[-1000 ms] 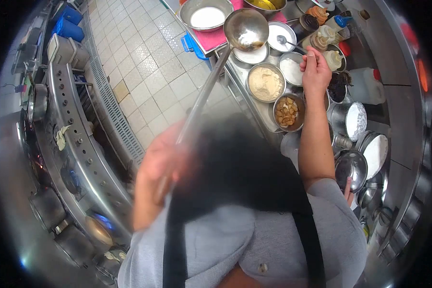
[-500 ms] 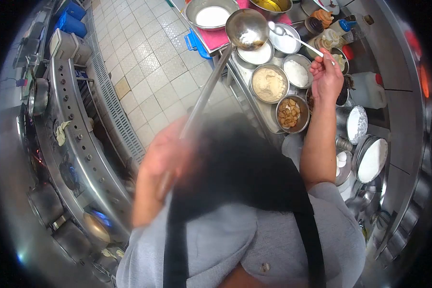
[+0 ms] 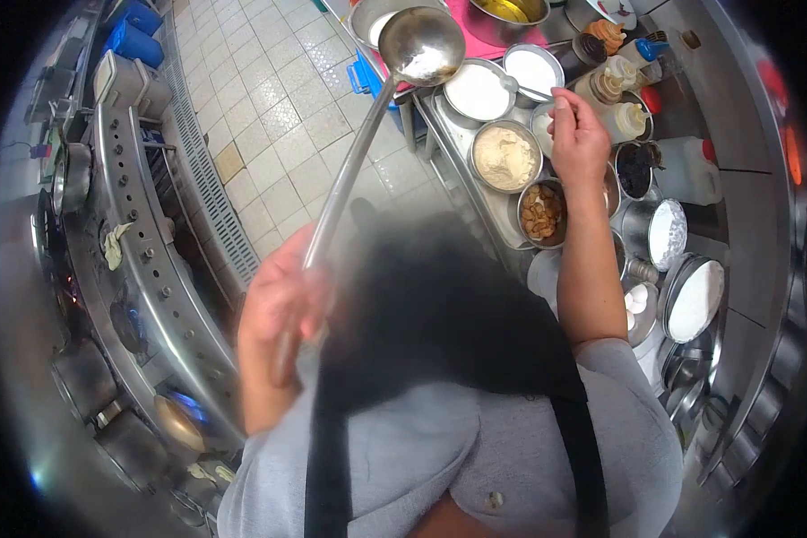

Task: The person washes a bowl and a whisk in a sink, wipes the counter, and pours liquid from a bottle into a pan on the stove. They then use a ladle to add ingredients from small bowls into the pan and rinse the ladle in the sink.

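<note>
My left hand [image 3: 282,296] is wrapped round the long handle of a metal ladle [image 3: 421,47], whose bowl is raised at the top, overlapping a large metal basin [image 3: 360,25]. In my closed right hand [image 3: 582,139] is the handle of a small spoon [image 3: 508,82]. The spoon's head hangs at the right edge of a bowl of white contents [image 3: 475,90], beside another white-filled bowl [image 3: 534,70]. Below these sit a bowl of tan powder [image 3: 504,157] and a bowl of brown chunks [image 3: 541,213]. My right hand partly covers another bowl.
A pot of yellow liquid [image 3: 505,11] stands at the back on a pink cloth. Squeeze bottles [image 3: 599,82], a plastic jug [image 3: 687,170] and white-filled containers [image 3: 695,300] line the right. On the left runs a stove [image 3: 143,260] with flames; tiled floor [image 3: 273,117] lies between.
The ladle has swung left with my left hand. My right hand has shifted left and down, taking the spoon's head from over the right white-filled bowl towards the left one.
</note>
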The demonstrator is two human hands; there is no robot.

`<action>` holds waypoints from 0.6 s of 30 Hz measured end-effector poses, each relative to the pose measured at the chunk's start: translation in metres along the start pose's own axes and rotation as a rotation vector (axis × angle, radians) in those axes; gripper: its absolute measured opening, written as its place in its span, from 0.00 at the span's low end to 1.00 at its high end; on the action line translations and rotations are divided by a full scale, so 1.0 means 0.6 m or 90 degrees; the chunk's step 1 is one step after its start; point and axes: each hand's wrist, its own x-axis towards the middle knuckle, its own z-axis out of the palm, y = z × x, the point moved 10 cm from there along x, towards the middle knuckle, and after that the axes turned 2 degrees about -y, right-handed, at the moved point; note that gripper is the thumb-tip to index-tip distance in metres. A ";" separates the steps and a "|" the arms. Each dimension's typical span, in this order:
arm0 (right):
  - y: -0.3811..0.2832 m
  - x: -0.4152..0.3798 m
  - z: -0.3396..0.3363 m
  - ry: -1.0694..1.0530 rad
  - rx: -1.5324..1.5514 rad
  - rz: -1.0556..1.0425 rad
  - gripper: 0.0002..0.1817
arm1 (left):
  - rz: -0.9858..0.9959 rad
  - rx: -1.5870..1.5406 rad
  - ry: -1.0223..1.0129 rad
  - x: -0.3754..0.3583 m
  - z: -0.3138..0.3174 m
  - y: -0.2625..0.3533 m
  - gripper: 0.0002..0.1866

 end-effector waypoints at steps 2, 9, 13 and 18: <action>-0.008 0.001 0.022 -0.026 -0.009 -0.054 0.12 | 0.001 0.008 0.018 -0.007 -0.008 0.002 0.32; 0.076 -0.003 0.053 -0.011 0.335 0.209 0.12 | -0.001 0.012 0.020 -0.017 -0.018 -0.001 0.31; 0.120 -0.012 0.037 0.036 0.458 0.349 0.12 | -0.008 -0.001 0.016 -0.019 -0.010 -0.001 0.31; 0.077 0.001 0.011 0.033 0.569 0.301 0.13 | -0.040 -0.005 0.037 -0.016 0.008 -0.006 0.32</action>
